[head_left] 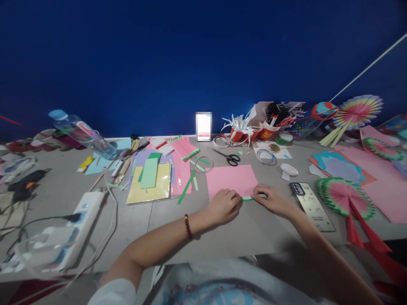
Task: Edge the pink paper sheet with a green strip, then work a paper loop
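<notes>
A pink paper sheet (232, 178) lies flat on the table in front of me, with a narrow green paper strip (247, 198) along its near edge. My left hand (225, 205) is closed, its fingers curled down over the sheet's near edge at the strip's left end; the fingertips are partly hidden. At the other end, my right hand (269, 198) pinches the green strip between thumb and fingers. Black-handled scissors (229, 157) lie just behind the sheet. Loose green strips (187, 188) are scattered to its left.
A yellow paper pack (162, 186) and other coloured papers lie left. Further left are a power strip (84, 224) with cables and a tilted bottle (85, 133). Right of my hands are a phone (313, 207) and a pink-and-green paper fan (337, 192). Cups of tools (269, 130) stand behind.
</notes>
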`<state>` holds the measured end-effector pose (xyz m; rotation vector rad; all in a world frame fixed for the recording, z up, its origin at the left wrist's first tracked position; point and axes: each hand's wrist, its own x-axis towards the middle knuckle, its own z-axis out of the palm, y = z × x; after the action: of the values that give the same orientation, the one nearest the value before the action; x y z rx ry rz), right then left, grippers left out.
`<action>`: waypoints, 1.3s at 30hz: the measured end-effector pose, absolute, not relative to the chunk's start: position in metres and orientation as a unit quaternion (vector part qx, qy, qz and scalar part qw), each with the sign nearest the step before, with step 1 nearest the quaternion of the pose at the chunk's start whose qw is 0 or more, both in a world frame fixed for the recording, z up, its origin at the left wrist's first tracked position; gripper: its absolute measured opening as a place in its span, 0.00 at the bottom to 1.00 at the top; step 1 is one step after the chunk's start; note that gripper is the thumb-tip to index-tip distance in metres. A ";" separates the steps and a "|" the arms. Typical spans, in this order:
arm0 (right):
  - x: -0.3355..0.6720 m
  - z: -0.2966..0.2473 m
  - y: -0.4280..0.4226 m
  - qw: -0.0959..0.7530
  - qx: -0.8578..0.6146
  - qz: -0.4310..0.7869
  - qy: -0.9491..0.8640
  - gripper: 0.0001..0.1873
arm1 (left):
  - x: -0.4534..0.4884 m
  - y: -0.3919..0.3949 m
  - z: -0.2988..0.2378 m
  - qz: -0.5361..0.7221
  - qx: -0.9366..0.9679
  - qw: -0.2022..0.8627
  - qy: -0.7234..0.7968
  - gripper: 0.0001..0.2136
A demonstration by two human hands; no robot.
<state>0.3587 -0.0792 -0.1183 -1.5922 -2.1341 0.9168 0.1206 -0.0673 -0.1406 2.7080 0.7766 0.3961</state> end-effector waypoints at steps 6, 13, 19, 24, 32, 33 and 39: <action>0.358 -0.119 -0.080 0.171 -0.561 0.318 -0.745 0.13 | 0.122 -0.068 -0.143 0.139 0.947 0.122 0.263 0.13; 0.360 -0.123 -0.080 0.169 -0.561 0.313 -0.748 0.13 | 0.121 -0.068 -0.144 0.144 0.948 0.114 0.259 0.10; 0.360 -0.122 -0.080 0.164 -0.560 0.306 -0.752 0.14 | 0.122 -0.069 -0.144 0.137 0.951 0.100 0.257 0.13; 0.358 -0.121 -0.081 0.170 -0.561 0.305 -0.751 0.16 | 0.122 -0.070 -0.143 0.126 0.955 0.086 0.253 0.14; 0.358 -0.122 -0.081 0.175 -0.561 0.300 -0.751 0.17 | 0.122 -0.071 -0.142 0.125 0.956 0.082 0.253 0.12; 0.359 -0.122 -0.082 0.172 -0.561 0.299 -0.752 0.17 | 0.122 -0.071 -0.142 0.123 0.956 0.080 0.253 0.12; 0.361 -0.126 -0.081 0.173 -0.559 0.295 -0.755 0.17 | 0.124 -0.072 -0.143 0.124 0.958 0.059 0.252 0.13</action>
<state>0.3605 -0.0815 -0.1260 -1.5871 -2.1421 0.8356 0.1235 -0.0721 -0.1434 2.9006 0.7643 0.3768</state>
